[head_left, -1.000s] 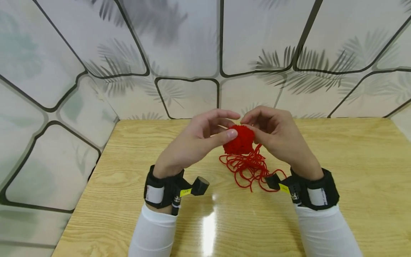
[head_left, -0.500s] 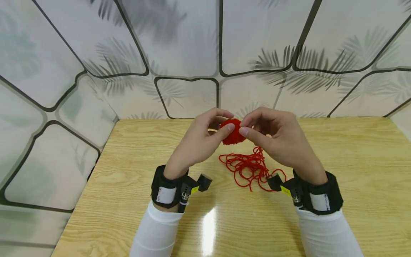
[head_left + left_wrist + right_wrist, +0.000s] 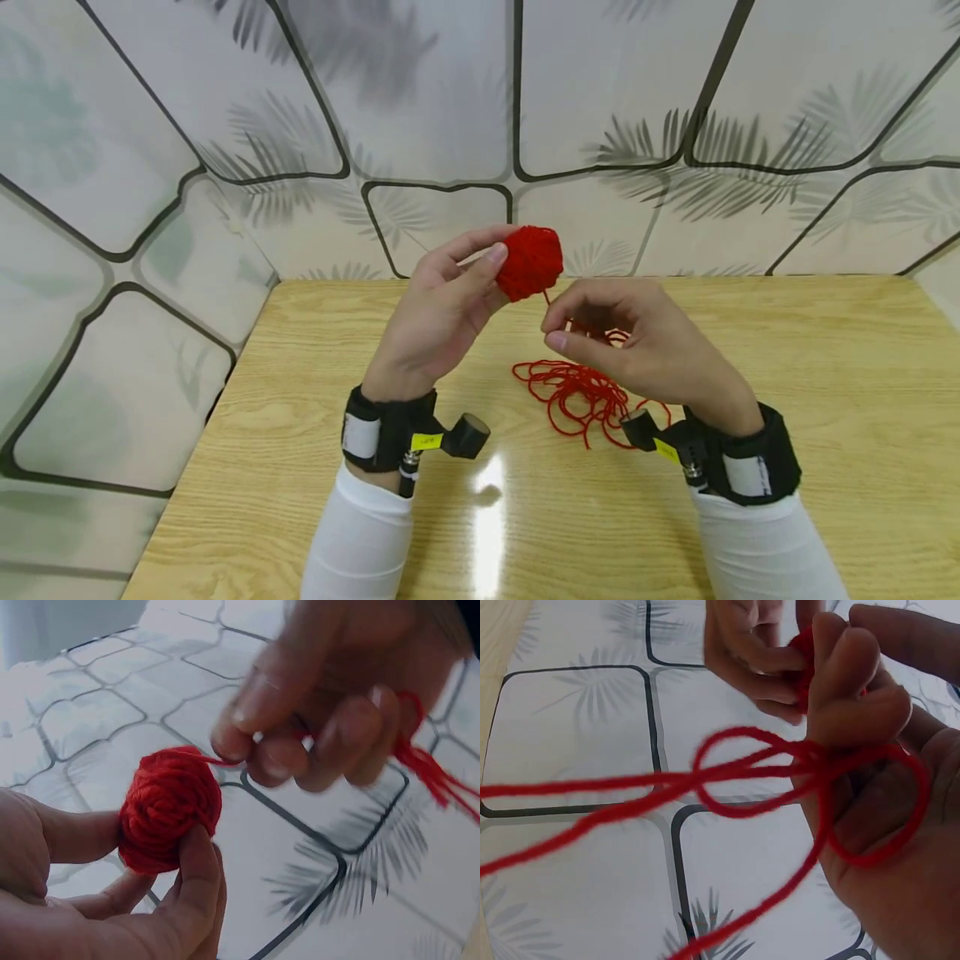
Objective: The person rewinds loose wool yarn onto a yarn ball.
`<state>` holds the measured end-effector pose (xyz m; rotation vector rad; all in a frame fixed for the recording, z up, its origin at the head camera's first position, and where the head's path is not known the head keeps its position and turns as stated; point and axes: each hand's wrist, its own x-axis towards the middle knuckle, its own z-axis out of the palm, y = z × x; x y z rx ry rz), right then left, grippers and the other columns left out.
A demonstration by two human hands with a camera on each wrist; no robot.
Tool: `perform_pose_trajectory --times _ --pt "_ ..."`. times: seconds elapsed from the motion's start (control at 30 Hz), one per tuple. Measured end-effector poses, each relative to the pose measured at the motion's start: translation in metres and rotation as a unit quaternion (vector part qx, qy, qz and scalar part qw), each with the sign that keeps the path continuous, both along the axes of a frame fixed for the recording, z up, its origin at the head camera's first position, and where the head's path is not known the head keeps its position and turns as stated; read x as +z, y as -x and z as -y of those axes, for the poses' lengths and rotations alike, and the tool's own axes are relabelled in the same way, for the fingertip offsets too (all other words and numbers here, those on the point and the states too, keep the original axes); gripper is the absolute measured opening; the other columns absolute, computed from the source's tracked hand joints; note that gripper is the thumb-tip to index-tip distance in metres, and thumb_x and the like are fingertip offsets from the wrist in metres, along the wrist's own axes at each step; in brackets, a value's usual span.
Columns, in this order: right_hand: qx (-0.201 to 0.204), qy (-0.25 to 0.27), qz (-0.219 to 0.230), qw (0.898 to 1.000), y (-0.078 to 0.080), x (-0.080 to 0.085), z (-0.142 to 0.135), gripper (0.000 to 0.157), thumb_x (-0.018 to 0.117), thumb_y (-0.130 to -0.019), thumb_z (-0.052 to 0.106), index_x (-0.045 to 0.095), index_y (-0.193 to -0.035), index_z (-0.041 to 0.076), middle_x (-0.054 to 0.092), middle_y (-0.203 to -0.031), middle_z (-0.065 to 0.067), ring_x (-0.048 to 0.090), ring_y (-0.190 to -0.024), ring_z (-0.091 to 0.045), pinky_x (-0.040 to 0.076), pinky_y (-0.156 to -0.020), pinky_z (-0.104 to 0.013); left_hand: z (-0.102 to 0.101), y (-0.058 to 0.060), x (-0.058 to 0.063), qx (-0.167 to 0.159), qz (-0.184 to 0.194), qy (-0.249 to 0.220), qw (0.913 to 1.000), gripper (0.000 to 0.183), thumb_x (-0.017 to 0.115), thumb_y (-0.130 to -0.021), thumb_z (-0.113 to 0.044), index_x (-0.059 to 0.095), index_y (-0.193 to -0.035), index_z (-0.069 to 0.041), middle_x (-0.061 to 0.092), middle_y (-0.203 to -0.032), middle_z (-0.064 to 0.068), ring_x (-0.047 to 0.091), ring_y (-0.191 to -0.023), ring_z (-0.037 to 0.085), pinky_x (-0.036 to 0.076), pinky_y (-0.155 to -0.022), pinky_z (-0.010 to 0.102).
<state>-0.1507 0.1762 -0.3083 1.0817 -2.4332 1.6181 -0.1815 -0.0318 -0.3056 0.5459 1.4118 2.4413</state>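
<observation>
A small red yarn ball [image 3: 534, 262] is held up by my left hand [image 3: 438, 312], with the thumb on one side and the fingers on the other. In the left wrist view the wound strands of the ball [image 3: 165, 810] show clearly. One strand [image 3: 206, 756] runs from it to my right hand [image 3: 622, 333], which pinches it between thumb and forefinger. Loops of red yarn [image 3: 742, 772] hang by the right hand's curled fingers in the right wrist view. Below the hands, a loose tangle of red yarn [image 3: 577, 396] lies on the table.
The wooden table [image 3: 262, 483] has a bright reflection near its front. Behind and to the left stands a wall [image 3: 442, 225] with a stone-and-leaf pattern, meeting the table's back edge. Each wrist carries a black strap with a small camera [image 3: 465, 435].
My left hand has lifted the yarn ball up and to the left, turning it. My right hand has moved slightly down, away from the ball, and a strand now stretches between them.
</observation>
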Motion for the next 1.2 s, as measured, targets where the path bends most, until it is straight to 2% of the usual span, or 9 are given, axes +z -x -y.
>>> perform_pose_trajectory --times 0.13,0.2,0.3,0.43,0.57,0.7,0.87,1.0,1.2 --pt "0.021 0.008 0.019 1.0 0.005 -0.004 -0.002 0.019 0.063 -0.085 0.01 0.062 -0.102 0.018 0.062 -0.091 0.003 0.056 -0.073 -0.017 0.049 -0.062 -0.034 0.004 -0.002 0.002 -0.079 0.012 -0.01 0.9968 0.04 0.054 -0.092 -0.013 0.046 -0.127 0.004 0.048 -0.129 0.022 0.052 -0.112 0.032 0.036 -0.099 0.042" --pt "0.017 0.016 0.036 0.999 0.007 -0.006 -0.004 0.021 0.062 -0.085 0.006 0.063 -0.104 0.014 0.063 -0.093 0.001 0.058 -0.074 -0.02 0.051 -0.065 -0.036 0.006 -0.004 0.003 -0.107 0.001 0.013 0.9942 0.038 0.055 -0.091 -0.012 0.048 -0.125 0.004 0.05 -0.125 0.022 0.053 -0.109 0.032 0.038 -0.098 0.043" --pt "0.004 0.034 0.062 0.998 0.01 -0.008 -0.006 0.022 0.059 -0.086 0.003 0.062 -0.106 0.01 0.064 -0.095 -0.003 0.059 -0.077 -0.023 0.051 -0.069 -0.037 0.007 -0.009 0.005 -0.127 -0.047 0.081 0.9875 0.032 0.058 -0.089 -0.011 0.054 -0.118 0.003 0.056 -0.116 0.02 0.056 -0.102 0.032 0.042 -0.092 0.045" --pt "-0.032 0.046 0.073 0.996 0.012 -0.008 -0.005 0.014 0.059 -0.087 0.007 0.062 -0.1 0.009 0.062 -0.092 -0.005 0.058 -0.078 -0.025 0.05 -0.067 -0.035 0.006 -0.014 0.007 -0.103 -0.11 0.184 0.9711 0.026 0.064 -0.085 -0.015 0.061 -0.108 -0.004 0.063 -0.103 0.015 0.06 -0.093 0.03 0.047 -0.084 0.044" --pt "-0.081 0.037 0.058 0.994 0.011 -0.007 -0.004 0.014 0.062 -0.086 0.014 0.063 -0.1 0.011 0.062 -0.091 -0.003 0.057 -0.076 -0.023 0.049 -0.065 -0.032 0.004 -0.016 0.007 -0.077 -0.134 0.267 0.9512 0.025 0.068 -0.082 -0.023 0.064 -0.103 -0.011 0.064 -0.1 0.007 0.062 -0.089 0.024 0.049 -0.078 0.039" --pt "-0.112 0.025 0.036 0.993 0.009 -0.005 -0.003 0.014 0.066 -0.084 0.018 0.064 -0.097 0.014 0.062 -0.088 0.001 0.055 -0.073 -0.02 0.047 -0.062 -0.031 0.001 -0.014 0.005 -0.067 -0.157 0.32 0.932 0.023 0.069 -0.081 -0.026 0.064 -0.098 -0.012 0.063 -0.1 0.003 0.062 -0.086 0.02 0.05 -0.075 0.035" --pt "-0.11 0.021 0.01 0.994 0.007 -0.004 0.0 0.011 0.067 -0.083 0.017 0.065 -0.094 0.017 0.061 -0.084 0.003 0.054 -0.068 -0.018 0.047 -0.058 -0.031 -0.001 -0.011 0.0 -0.054 -0.175 0.352 0.9181 0.02 0.07 -0.081 -0.024 0.062 -0.095 -0.011 0.062 -0.096 0.002 0.063 -0.08 0.019 0.051 -0.071 0.033" --pt "-0.107 0.013 -0.007 0.994 0.006 -0.003 0.001 0.011 0.067 -0.083 0.017 0.065 -0.093 0.017 0.062 -0.083 0.005 0.055 -0.066 -0.016 0.047 -0.057 -0.03 -0.001 -0.008 -0.003 -0.046 -0.169 0.367 0.9134 0.021 0.068 -0.082 -0.024 0.061 -0.097 -0.012 0.063 -0.095 0.001 0.063 -0.082 0.017 0.051 -0.072 0.033" --pt "-0.126 -0.004 -0.034 0.991 -0.001 0.002 0.001 0.011 0.067 -0.083 0.017 0.065 -0.094 0.019 0.062 -0.084 0.009 0.053 -0.069 -0.014 0.045 -0.057 -0.028 0.001 -0.003 -0.007 -0.006 -0.143 0.374 0.9165 0.022 0.065 -0.085 -0.026 0.062 -0.103 -0.014 0.064 -0.097 -0.001 0.061 -0.088 0.016 0.049 -0.077 0.032"
